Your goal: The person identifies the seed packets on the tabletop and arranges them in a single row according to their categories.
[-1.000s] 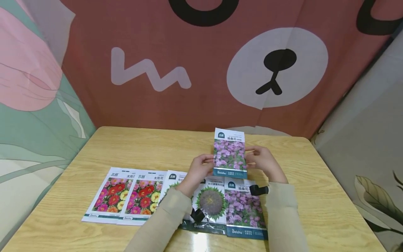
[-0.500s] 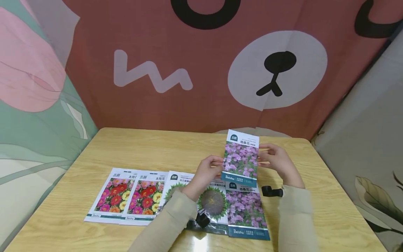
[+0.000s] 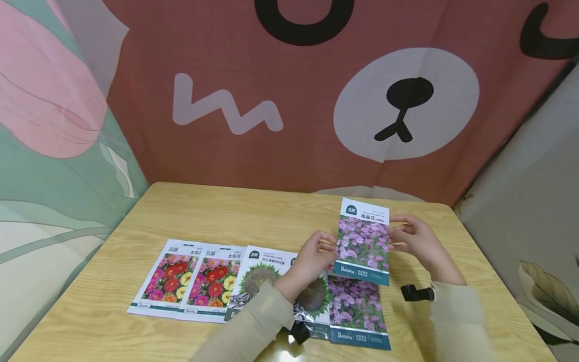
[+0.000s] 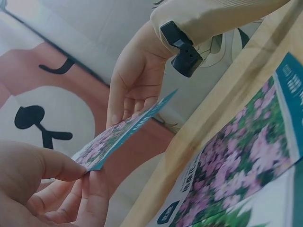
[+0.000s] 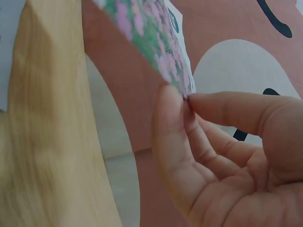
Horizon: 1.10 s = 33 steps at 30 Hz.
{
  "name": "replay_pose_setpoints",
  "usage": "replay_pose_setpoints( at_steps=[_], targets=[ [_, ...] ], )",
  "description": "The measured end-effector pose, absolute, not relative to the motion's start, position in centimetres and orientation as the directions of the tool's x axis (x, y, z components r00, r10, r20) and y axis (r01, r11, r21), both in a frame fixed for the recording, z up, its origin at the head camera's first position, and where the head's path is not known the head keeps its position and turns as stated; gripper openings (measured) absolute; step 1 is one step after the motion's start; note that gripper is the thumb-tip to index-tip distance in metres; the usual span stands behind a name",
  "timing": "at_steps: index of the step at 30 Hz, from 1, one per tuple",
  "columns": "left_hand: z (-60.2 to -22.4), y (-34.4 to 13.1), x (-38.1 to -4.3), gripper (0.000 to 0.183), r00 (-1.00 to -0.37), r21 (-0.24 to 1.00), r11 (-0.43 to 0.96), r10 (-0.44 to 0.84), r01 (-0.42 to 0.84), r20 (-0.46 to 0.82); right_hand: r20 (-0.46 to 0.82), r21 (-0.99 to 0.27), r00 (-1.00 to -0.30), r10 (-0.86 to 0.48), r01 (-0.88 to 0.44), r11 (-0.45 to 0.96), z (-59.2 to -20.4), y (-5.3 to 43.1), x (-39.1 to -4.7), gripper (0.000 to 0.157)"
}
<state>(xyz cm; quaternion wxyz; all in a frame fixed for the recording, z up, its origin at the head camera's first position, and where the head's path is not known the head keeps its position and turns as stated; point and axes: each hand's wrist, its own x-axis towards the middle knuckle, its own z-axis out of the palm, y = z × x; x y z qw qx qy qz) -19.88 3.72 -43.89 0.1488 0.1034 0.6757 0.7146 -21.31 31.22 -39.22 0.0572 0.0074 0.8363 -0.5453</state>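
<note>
A seed packet with purple flowers (image 3: 364,241) is held up above the table, tilted toward the head camera. My left hand (image 3: 312,261) pinches its left edge between thumb and fingers, as the left wrist view shows at the packet's corner (image 4: 102,163). On the opposite edge my right hand (image 3: 420,244) pinches it, thumb and fingertips meeting at the border in the right wrist view. Just below, a second purple-flower packet (image 3: 357,311) lies on the table, its top covered by the raised one. Sunflower packets (image 3: 260,276) lie beside it, partly hidden by my left hand and sleeve.
Two packets with red and yellow flowers, one at the far left (image 3: 165,281) and one overlapping it (image 3: 212,281), continue the row on the wooden table (image 3: 226,211). Behind the table hangs a reddish cloth (image 3: 217,161) with a bear face.
Both hands have carried the raised packet to the right and a little toward the front, over the right end of the row. The packets on the table keep their order.
</note>
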Motion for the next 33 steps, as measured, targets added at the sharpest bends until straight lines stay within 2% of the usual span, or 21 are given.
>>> replay_pose_setpoints(
  at_steps=[12, 20, 27, 33],
  targets=[
    [-44.2, 5.2, -17.9, 0.017, -0.912, 0.997, -0.066, 0.41, -0.037, -0.007, -0.085, -0.941, -0.991, -0.1, 0.047, 0.336, -39.6, 34.1, -19.4, 0.056],
    [-44.8, 5.5, -16.6, 0.013, -0.871, 0.999, -0.026, 0.491, -0.04, -0.022, -0.091, -0.918, -0.991, -0.1, 0.044, 0.394, -39.8, 35.5, -19.2, 0.052],
    [-45.3, 6.3, -15.9, 0.014, -0.856, 0.997, -0.008, 0.513, -0.077, -0.062, -0.12, -0.896, -0.983, -0.137, 0.048, 0.442, -40.0, 36.5, -19.3, 0.055],
    [-45.5, 6.8, -15.2, 0.018, -0.834, 0.996, 0.021, 0.545, -0.091, -0.088, -0.16, -0.88, -0.975, -0.155, 0.069, 0.47, -40.2, 37.1, -19.2, 0.045]
  ],
)
